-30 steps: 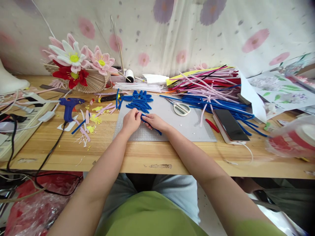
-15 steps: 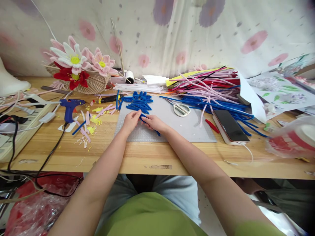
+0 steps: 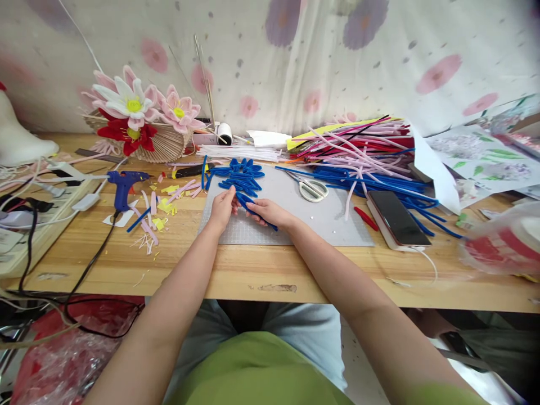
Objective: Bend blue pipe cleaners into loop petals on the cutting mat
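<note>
Pinches in left hand (image 3: 225, 208) and right hand (image 3: 266, 212) blue chenille-stem loop (image 3: 245, 203), above grey cutting mat (image 3: 340, 219). Just beyond grip: pile of blue chenille loops (image 3: 242, 183). Right of grip: white-handled scissors (image 3: 301, 183). Well left: blue glue gun (image 3: 122, 190). Farthest, beyond leftward: chenille flowers (image 3: 134, 106).

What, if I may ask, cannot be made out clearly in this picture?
In the head view:
Blue piece: partly covered by the right hand.
Left hand: fingertips too small to tell whether they pinch it.
Gray mat: markings too small to read.
White object: cut off by the left edge.
Plastic bag: contents blurred by the film.
</note>
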Demonstrator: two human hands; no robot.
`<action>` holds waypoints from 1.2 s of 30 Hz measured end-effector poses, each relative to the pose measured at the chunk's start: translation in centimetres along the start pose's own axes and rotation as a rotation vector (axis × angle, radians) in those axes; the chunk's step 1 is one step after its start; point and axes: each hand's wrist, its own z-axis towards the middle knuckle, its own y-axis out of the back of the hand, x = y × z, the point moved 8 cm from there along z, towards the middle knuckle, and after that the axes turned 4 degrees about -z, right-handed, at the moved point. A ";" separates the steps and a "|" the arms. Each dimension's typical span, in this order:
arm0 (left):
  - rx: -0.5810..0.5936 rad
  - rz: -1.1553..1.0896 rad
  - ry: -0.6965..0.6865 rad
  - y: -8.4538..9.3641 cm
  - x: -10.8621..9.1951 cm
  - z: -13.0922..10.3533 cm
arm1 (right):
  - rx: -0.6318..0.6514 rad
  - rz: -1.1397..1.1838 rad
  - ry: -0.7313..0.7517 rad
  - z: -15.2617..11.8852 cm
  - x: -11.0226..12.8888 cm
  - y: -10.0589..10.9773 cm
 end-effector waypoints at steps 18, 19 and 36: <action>0.144 0.295 -0.168 -0.6 -0.7 -0.3 | -0.045 -0.492 0.102 -0.4 1.1 1.6; 0.143 0.300 -0.174 -0.6 -0.8 -0.3 | -0.040 -0.484 0.100 -0.3 1.0 1.6; 0.199 0.025 0.272 -1.0 1.0 -0.5 | -0.492 -1.348 0.438 -1.4 4.8 2.3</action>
